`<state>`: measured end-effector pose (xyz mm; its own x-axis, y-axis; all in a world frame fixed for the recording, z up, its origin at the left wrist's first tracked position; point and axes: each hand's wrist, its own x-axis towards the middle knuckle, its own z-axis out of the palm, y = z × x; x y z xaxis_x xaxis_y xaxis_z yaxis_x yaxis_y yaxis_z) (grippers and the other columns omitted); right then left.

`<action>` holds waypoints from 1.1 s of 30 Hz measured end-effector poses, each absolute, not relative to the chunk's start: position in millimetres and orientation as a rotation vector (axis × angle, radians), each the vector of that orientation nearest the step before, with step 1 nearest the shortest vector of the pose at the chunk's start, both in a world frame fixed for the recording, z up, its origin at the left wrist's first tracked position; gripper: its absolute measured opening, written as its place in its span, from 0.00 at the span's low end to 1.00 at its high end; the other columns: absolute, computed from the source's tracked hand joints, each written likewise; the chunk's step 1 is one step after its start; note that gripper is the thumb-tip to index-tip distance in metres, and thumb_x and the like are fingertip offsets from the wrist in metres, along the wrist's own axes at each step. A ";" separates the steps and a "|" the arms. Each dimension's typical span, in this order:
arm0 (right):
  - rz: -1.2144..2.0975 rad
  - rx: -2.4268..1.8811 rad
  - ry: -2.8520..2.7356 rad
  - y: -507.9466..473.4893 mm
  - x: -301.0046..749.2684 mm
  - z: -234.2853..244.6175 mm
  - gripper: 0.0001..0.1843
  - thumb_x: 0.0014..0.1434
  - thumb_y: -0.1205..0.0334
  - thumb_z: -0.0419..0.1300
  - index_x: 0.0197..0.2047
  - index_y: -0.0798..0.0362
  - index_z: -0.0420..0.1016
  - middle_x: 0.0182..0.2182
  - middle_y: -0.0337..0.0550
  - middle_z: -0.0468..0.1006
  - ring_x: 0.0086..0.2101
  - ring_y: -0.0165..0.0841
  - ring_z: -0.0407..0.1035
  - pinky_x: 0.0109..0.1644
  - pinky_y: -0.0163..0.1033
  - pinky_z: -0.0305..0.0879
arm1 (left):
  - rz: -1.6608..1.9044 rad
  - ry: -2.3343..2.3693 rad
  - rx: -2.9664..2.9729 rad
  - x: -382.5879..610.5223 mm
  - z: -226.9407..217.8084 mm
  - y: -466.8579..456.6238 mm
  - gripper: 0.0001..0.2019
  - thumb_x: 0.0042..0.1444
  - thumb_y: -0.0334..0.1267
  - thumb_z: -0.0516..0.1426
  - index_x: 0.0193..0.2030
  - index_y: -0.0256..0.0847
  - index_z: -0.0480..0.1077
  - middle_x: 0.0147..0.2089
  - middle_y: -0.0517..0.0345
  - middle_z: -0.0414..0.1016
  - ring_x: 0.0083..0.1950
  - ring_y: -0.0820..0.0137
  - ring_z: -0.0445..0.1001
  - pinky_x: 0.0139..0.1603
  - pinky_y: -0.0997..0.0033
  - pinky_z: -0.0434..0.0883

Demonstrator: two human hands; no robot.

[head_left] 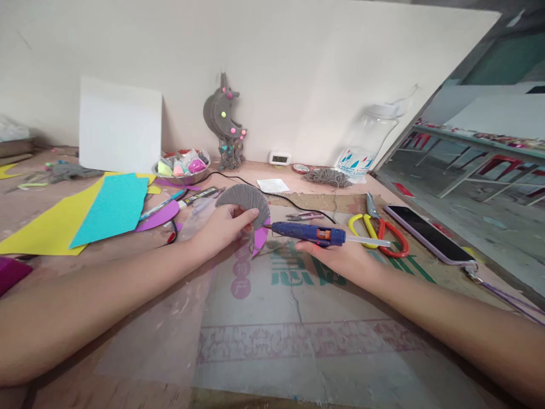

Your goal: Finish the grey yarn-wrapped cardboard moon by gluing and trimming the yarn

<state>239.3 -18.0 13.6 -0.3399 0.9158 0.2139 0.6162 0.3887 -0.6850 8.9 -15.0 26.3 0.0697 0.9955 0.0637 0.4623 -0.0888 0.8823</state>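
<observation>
My left hand [232, 222] pinches a crescent moon shape [249, 199] wrapped in grey yarn, thumb on its face. Its lower tip is bare purple foam [260, 240]. A blue hot glue gun [309, 232] is in my right hand [336, 255], with a clear glue stick [369, 241] out of its back end. The gun's nozzle points left and is at the purple tip; whether it touches cannot be made out. Below both hands lies a printed plastic-covered cardboard sheet [272, 312].
Scissors [378, 230] and a phone [430, 234] lie to the right. Yellow [46, 224] and blue foam sheets [111, 210] are at left. Behind stand a bowl of pompoms [183, 177], a small clock [280, 157], grey yarn [327, 177] and a plastic jar [361, 145]. A finished-looking moon ornament [223, 116] hangs on the wall.
</observation>
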 end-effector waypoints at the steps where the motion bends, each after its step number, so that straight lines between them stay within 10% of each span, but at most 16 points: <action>1: 0.654 -1.312 -2.065 -17.2 240.1 12.1 0.16 0.50 0.47 0.62 0.30 0.51 0.69 0.27 0.38 0.74 0.30 0.33 0.70 0.31 0.36 0.67 | 0.965 1.476 1.638 9.1 26.3 -15.1 0.18 0.53 0.50 0.53 0.22 0.38 0.66 0.23 0.60 0.70 0.25 0.73 0.66 0.27 0.76 0.61; 33: 0.611 -1.355 -1.932 -13.3 243.1 10.8 0.18 0.49 0.48 0.62 0.40 0.49 0.72 0.36 0.41 0.79 0.39 0.39 0.74 0.42 0.44 0.72 | 0.972 1.443 1.600 8.0 22.5 -11.7 0.18 0.52 0.52 0.53 0.22 0.38 0.67 0.24 0.59 0.71 0.25 0.73 0.67 0.27 0.75 0.62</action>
